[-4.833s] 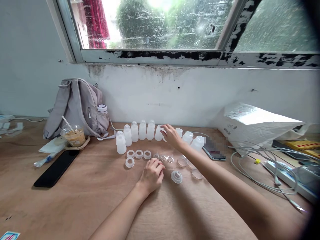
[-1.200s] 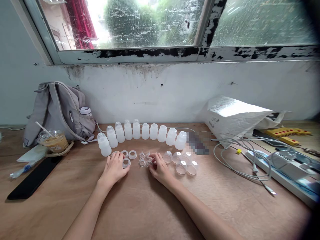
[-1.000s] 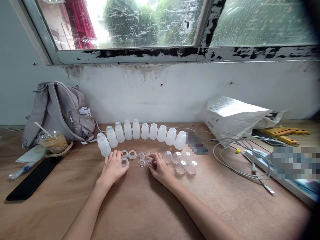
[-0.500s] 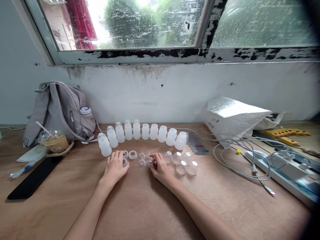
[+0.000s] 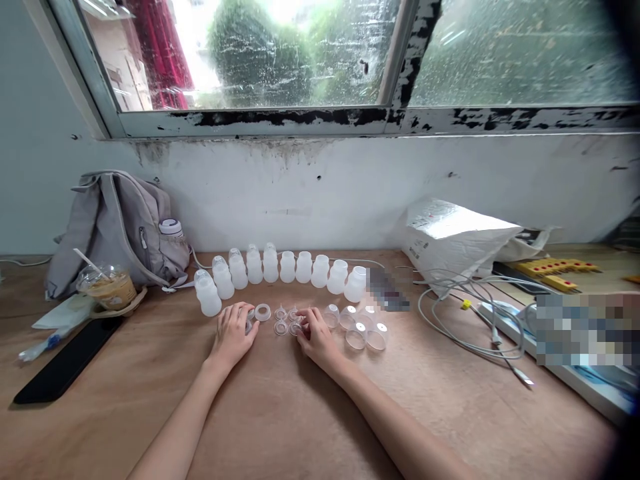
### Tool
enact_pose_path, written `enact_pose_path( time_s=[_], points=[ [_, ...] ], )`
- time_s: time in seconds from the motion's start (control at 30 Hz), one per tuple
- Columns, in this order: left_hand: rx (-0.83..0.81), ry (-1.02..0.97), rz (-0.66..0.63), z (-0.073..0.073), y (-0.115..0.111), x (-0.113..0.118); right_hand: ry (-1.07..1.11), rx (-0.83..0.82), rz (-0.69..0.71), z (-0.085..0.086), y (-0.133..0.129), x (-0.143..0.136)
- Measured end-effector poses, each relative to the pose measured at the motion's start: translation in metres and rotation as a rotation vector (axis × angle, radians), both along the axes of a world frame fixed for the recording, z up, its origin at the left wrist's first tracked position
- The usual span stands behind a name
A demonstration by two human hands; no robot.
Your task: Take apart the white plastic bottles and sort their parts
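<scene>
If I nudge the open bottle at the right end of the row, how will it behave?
The end bottle would probably tip fairly easily, as it stands taller than it is wide. Its rounded sides suggest it could roll once down. It is likely light for its size, judging by its thin-looking, translucent plastic, though its contents are hard to make out.

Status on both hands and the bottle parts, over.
Left hand over frosted rings. Right hand at clear nipples. Bottles standing in an arc behind. Grip partly hidden by fingers.
</scene>
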State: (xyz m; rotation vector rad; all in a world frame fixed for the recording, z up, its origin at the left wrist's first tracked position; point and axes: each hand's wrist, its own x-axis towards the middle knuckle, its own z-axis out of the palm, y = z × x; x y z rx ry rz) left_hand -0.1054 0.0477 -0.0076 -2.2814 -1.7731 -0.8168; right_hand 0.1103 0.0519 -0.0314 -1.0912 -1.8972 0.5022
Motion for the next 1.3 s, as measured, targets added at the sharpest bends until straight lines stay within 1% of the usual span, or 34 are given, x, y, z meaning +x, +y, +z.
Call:
enact_pose_path(
  time_s=[0.17, 0.3, 0.37, 0.43, 0.53, 0.67, 0.73, 0.83, 0.93, 1.0, 1.1, 1.2, 1.3],
  points=[
    [0.030, -0.011, -0.034, 0.000, 0.001, -0.002, -0.005, 0.020, -0.020, 0.001, -0.005, 0.003],
    [0.073, -0.011, -0.059, 0.000, 0.000, 0.001, -0.011, 0.055, -0.018, 0.004, -0.016, 0.015],
    [0.106, -0.012, -0.049, 0.002, 0.002, 0.006, -0.017, 0.077, -0.023, 0.005, -0.023, 0.023],
    [0.142, 0.002, -0.013, 0.007, 0.009, 0.014, -0.028, 0.095, -0.031, 0.007, -0.029, 0.031],
    [0.188, 0.059, 0.075, 0.022, 0.029, 0.028, -0.032, 0.106, -0.055, 0.007, -0.034, 0.040],
    [0.199, 0.115, 0.172, 0.048, 0.067, 0.048, 0.000, 0.115, -0.125, 0.007, -0.035, 0.042],
    [0.194, 0.132, 0.201, 0.058, 0.086, 0.057, 0.010, 0.122, -0.129, 0.008, -0.036, 0.041],
    [0.210, 0.133, 0.213, 0.064, 0.108, 0.064, 0.017, 0.130, -0.107, 0.011, -0.038, 0.039],
    [0.229, 0.120, 0.210, 0.063, 0.120, 0.065, 0.029, 0.138, -0.099, 0.014, -0.041, 0.037],
    [0.246, 0.110, 0.205, 0.060, 0.122, 0.063, 0.036, 0.149, -0.095, 0.015, -0.042, 0.037],
    [0.273, 0.094, 0.179, 0.055, 0.119, 0.060, 0.053, 0.157, -0.074, 0.015, -0.042, 0.036],
    [0.297, 0.077, 0.135, 0.051, 0.112, 0.057, 0.065, 0.153, -0.063, 0.015, -0.042, 0.037],
    [0.346, 0.043, 0.101, 0.053, 0.099, 0.054, 0.067, 0.153, -0.077, 0.017, -0.042, 0.039]
  ],
)
